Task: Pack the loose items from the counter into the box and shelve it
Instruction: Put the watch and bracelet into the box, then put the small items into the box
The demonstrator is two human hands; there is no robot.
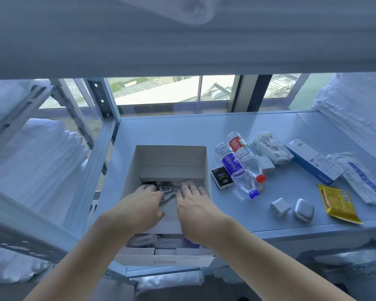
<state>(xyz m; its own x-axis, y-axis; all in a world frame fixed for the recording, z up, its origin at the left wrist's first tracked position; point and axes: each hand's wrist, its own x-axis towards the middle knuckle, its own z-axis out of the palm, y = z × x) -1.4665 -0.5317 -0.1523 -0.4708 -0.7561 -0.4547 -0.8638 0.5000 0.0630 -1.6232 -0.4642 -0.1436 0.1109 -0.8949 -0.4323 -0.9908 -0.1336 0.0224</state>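
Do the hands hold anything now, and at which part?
Both hands, left and right, rest on the wristwatch in the box; a real grip cannot be told.

— Can we read anything at all on the counter?
— Hardly. On the long blue-and-white carton (315,162), lying right of the open white box (207,170), we make out upside-down white letters at its near end, possibly "ANSAIS".
— And the two bottles (240,165) between box and carton?
— Red and purple labels with print, too blurred for us to read.
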